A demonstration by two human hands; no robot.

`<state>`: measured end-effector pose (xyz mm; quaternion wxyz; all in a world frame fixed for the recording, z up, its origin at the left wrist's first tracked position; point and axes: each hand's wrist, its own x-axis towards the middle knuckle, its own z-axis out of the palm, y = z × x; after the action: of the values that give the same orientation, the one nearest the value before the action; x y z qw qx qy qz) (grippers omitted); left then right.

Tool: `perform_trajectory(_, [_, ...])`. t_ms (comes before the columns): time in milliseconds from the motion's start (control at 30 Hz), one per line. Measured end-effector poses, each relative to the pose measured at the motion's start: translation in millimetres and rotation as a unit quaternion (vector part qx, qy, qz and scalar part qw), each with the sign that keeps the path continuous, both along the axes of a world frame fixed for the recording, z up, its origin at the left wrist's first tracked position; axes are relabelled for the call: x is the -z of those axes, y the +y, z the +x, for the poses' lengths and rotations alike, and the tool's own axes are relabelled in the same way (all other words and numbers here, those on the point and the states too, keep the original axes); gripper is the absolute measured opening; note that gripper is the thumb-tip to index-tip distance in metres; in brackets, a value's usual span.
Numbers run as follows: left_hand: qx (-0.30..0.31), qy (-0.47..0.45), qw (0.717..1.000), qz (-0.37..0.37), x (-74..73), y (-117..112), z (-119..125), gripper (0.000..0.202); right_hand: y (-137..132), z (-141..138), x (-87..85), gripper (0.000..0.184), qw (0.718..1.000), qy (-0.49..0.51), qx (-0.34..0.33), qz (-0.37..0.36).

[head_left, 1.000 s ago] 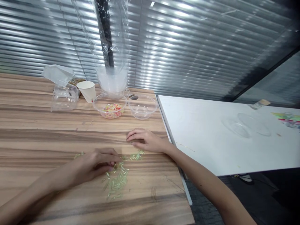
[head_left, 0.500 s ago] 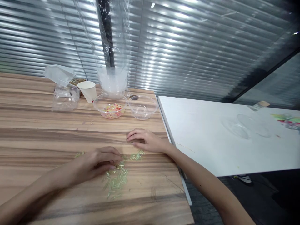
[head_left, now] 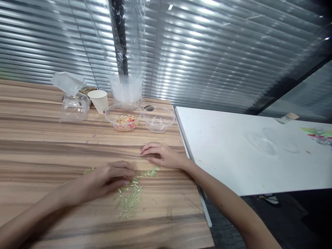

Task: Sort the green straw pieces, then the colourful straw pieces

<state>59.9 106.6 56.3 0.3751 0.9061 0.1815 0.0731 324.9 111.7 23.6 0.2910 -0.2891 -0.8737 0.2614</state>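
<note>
Several small pale green tube-shaped pieces (head_left: 129,199) lie scattered on the wooden table (head_left: 38,145). My left hand (head_left: 109,178) rests on the table at the top of that pile, fingers curled together with the tips touching the pieces. My right hand (head_left: 159,155) lies further back and right, palm down with fingers bent onto the wood, next to a smaller cluster of green pieces (head_left: 150,172). Nothing clearly shows inside either hand.
At the back stand a clear bowl with mixed coloured pieces (head_left: 125,117), an empty clear bowl (head_left: 158,118), a white paper cup (head_left: 100,101), a clear plastic box (head_left: 74,108) and a bagged stack of bowls (head_left: 126,89). A white table (head_left: 233,152) adjoins on the right, carrying clear lids (head_left: 272,140).
Both hands stay almost in place; the left hand's fingers shift slightly over the green pieces. The view has drifted a little.
</note>
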Motion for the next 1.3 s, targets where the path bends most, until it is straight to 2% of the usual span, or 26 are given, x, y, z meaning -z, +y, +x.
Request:
perform_trajectory(367, [-0.020, -0.005, 0.999, 0.034, -11.2, -0.3, -2.0, 0.027, -0.5, -0.2, -0.9, 0.023, 1.000, -0.008, 0.005, -0.006])
perform_trajectory(667, [-0.126, -0.092, 0.976, 0.150, -25.1, 0.9, -11.7, 0.030, -0.4, -0.7, -1.9, 0.024, 1.000, -0.010, 0.003, -0.001])
perform_trajectory(900, [-0.159, -0.135, 0.954, 0.213, -29.2, 1.2, -8.0, 0.024, 0.5, -0.6, -0.2, 0.024, 1.000, -0.006, 0.001, 0.001])
perform_trajectory(1100, [-0.184, -0.151, 0.947, 0.215, -28.3, 0.5, -7.9, 0.021, 0.2, -0.5, -1.3, 0.024, 1.000, -0.006, 0.001, -0.005])
perform_trajectory(1300, [-0.163, -0.147, 0.959, 0.180, -25.7, 0.4, -7.5, 0.026, -0.1, -0.9, -2.6, 0.025, 1.000, -0.008, 0.002, -0.007])
